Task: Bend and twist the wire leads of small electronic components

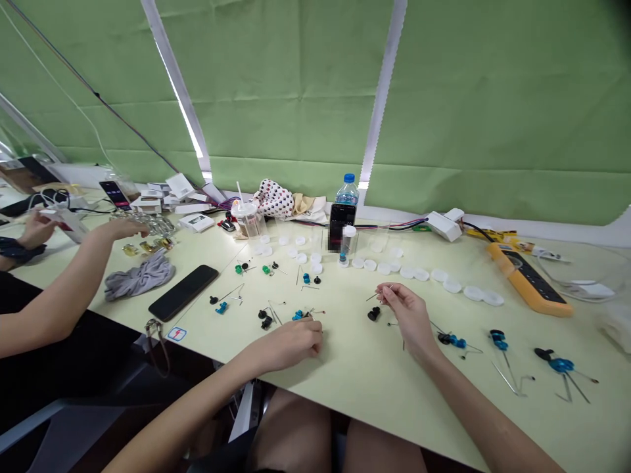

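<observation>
My right hand is raised over the table, its thumb and fingers pinched on a thin metal rod. Below those fingertips lies a small black part. My left hand rests low on the table with its fingers curled together; whatever they hold, if anything, is hidden. Just beyond its knuckles sits a blue part with thin rods. A black part with bent rods lies to the left of it. On the right are more sets of blue parts, black pieces and bent metal rods.
A row of white round caps crosses the table behind my hands. Further back stand a phone, a small clear container and a water bottle. An orange power strip is at right. At left, another person's hand reaches in.
</observation>
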`<state>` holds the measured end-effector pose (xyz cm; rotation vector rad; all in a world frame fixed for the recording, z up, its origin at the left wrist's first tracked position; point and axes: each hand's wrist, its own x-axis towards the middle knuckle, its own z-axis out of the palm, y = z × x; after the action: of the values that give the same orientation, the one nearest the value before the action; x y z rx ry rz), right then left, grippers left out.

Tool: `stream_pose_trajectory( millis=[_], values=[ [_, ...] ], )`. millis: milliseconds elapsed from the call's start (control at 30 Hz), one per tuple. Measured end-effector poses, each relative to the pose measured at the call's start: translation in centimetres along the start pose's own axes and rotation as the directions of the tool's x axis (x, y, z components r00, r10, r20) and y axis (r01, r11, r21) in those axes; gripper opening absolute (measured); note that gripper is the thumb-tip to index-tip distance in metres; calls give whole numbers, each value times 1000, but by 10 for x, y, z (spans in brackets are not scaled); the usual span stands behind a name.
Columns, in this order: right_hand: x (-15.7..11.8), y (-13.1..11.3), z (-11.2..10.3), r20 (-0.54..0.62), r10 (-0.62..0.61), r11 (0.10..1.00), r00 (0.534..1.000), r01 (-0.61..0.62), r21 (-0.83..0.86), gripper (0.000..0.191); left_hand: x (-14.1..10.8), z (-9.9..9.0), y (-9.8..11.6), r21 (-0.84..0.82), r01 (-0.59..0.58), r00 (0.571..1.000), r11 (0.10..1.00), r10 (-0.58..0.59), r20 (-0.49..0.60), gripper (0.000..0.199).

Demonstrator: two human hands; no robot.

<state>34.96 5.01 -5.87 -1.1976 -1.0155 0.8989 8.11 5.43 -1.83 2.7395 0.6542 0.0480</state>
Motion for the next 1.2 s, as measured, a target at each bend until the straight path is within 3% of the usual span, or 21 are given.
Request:
stream_pose_trajectory(
  millis=[200, 367, 467, 667, 867, 1033, 1200],
  values=[
    [2, -2, -5, -41, -38, 999, 998, 39, 3, 29, 24, 8, 16, 257, 25, 992, 966, 8, -126, 19],
    [3, -2, -7, -49, -61, 998, 997, 61, 6, 27, 68, 14, 26, 80, 152, 984, 985, -142, -111, 17],
    [3, -2, -7, -49, -63, 998, 997, 63, -9, 27, 89, 18, 28, -34, 167, 980, 985, -170, -103, 16],
    [2, -3, -5, -52, -73, 997, 996, 74, 6, 28, 106, 21, 26, -171, 266, 955, 949, -284, -90, 9],
    [0, -6, -4, -112, -107, 993, 988, 112, 38, 26, 129, 34, 34, -72, 267, 923, 961, -276, -267, 48],
    [2, -6, -6, -116, -108, 992, 987, 114, 47, 27, 144, 45, 33, -48, 251, 922, 967, -254, -292, 21],
    [3, -11, -8, -141, -136, 984, 981, 150, 97, 25, 137, 31, 16, -345, 201, 911, 917, -304, -278, 10]
  ],
)
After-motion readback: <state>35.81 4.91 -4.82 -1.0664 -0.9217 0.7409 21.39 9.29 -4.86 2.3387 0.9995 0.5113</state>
